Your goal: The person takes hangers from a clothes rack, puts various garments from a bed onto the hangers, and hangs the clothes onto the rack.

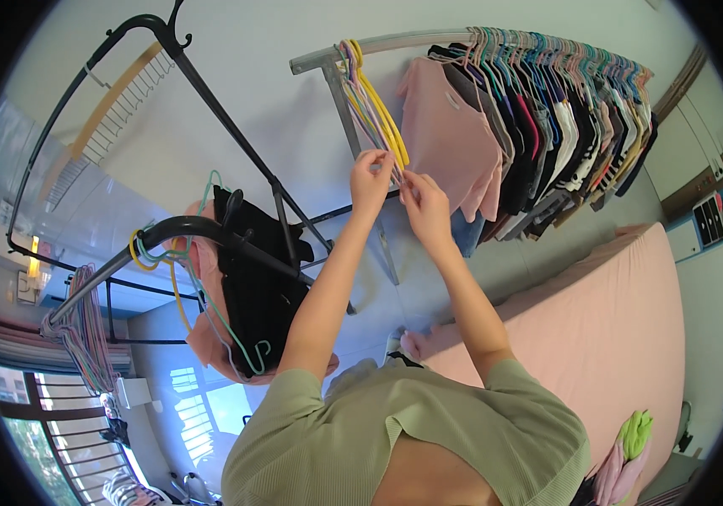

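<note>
A bunch of empty hangers (pixel 370 102), yellow, pink and purple, hangs from the left end of a metal clothes rail (pixel 412 40). At their lower ends my two hands meet, both raised in front of me. My left hand (pixel 370 187) pinches the hangers from the left, fingertips bent together. Close beside it, my right hand (pixel 426 211) has its thumb and fingers closed at the same lower ends; the exact grip is partly hidden. A pink top (pixel 446 126) hangs just right of my hands, first in a long row of clothes (pixel 576 126).
On the left stands a black rack (pixel 218 118) with a wooden multi-clip hanger (pixel 117 101). Black and pink garments (pixel 256 270) lie over its near bar beside loose hangers. More hangers (pixel 90 329) hang farther left. A pink-covered bed (pixel 580 337) fills the right.
</note>
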`<control>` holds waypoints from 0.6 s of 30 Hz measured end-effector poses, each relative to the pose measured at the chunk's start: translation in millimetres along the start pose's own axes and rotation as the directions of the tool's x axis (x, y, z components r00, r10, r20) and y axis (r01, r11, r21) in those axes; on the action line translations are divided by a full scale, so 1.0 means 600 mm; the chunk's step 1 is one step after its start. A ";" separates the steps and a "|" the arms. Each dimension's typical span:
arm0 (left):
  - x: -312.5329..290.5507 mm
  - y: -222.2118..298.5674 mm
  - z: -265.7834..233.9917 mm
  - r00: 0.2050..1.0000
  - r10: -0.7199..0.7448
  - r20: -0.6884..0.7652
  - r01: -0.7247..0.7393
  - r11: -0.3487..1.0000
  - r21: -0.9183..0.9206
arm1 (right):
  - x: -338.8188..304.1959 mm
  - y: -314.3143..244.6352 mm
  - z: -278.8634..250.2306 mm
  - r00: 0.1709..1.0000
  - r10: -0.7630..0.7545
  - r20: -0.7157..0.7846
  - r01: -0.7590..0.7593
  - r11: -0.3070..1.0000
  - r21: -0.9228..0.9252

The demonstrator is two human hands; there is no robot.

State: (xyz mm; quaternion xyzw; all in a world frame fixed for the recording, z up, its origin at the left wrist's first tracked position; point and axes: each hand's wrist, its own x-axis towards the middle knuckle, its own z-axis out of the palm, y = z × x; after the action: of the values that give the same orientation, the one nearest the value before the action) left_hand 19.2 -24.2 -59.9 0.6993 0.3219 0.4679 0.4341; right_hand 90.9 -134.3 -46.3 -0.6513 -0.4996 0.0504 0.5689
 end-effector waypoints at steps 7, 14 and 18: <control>-0.022 -0.005 -0.007 0.995 0.086 -0.047 -0.087 0.996 -0.021 | -0.121 -0.045 -0.097 0.996 0.087 0.013 -0.085 0.993 -0.076; -0.029 0.031 -0.014 0.877 0.480 0.033 -0.466 0.830 0.307 | -0.234 -0.117 -0.184 0.976 0.215 0.024 -0.215 0.977 -0.002; -0.061 0.058 -0.027 0.811 0.564 0.157 -0.585 0.782 0.215 | -0.320 -0.157 -0.222 0.964 0.258 -0.063 -0.264 0.957 -0.122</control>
State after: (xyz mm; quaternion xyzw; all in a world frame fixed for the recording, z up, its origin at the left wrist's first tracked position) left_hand -7.2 -65.0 -39.3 0.8325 0.1318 0.5030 0.1911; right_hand 23.9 -376.1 -21.8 -0.7480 -0.3980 0.0776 0.5255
